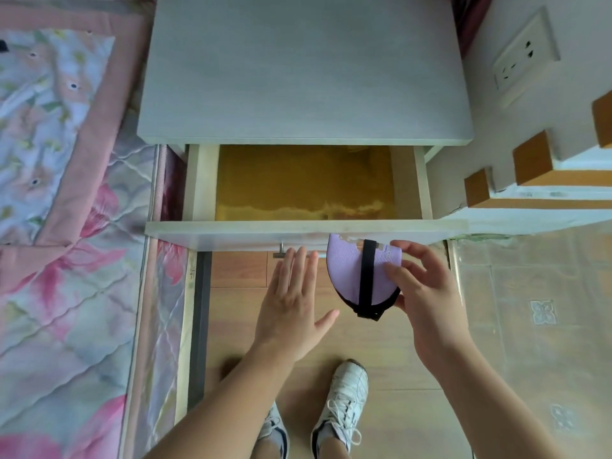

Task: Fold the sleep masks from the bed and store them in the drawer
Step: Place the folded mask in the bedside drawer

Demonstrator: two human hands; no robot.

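Drawer (pixel 205 183) stood pulled out from under the nightstand (pixel 304 77) top, its yellow-brown floor bare as far as could be seen; nothing lay in it yet.

Right hand (pixel 427 293) held a lilac sleep mask (pixel 351 276) just in front of the drawer's front panel, the upper edge overlapping that panel in view. Mask looked folded in half: a half-oval, black strap running down its middle and bunched at the lower tip. Thumb and fingertips pinched it at the right edge, probably so the fold and strap stayed together on the way in.

Left hand (pixel 291 303) held nothing, spread flat, fingers wide, fingertips at or just below the drawer's metal handle (pixel 281 251). Contact could not be told. Likely placed there to steady the drawer or keep it open.

Bed (pixel 66 180) lay to the left of the drawer, quilt in pink florals; a small dark scrap at its far left edge, too small to identify.

Judged step: folding finished, mask about to be lifted over the front panel and laid inside.
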